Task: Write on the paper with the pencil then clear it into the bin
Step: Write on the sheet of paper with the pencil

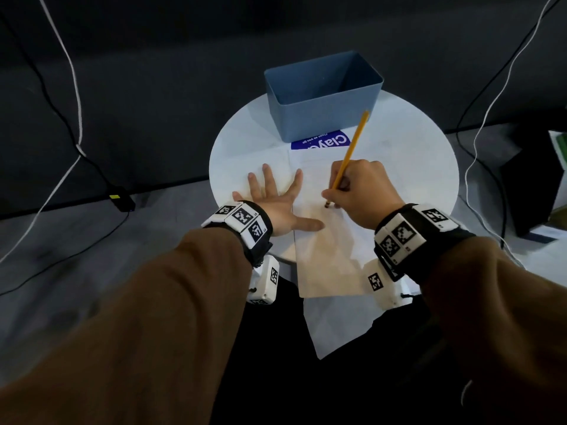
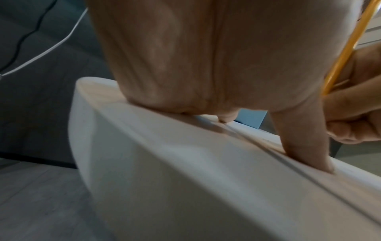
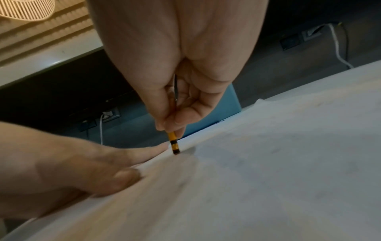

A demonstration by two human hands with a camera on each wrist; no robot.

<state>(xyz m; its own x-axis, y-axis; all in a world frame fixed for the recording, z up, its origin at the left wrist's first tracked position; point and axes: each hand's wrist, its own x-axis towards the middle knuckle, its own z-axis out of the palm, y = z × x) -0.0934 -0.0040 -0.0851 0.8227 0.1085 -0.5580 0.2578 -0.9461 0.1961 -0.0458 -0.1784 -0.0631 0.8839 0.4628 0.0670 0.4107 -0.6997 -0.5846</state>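
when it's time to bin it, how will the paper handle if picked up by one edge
Probably floppy: the paper is a thin sheet overhanging the table edge. Likely light and apt to slide, since the left hand presses flat on it. Crumpling should help it fit the bin.

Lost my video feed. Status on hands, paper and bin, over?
Left hand flat, pressing paper. Right hand grips pencil, lower end on paper. Bin behind, unobstructed.
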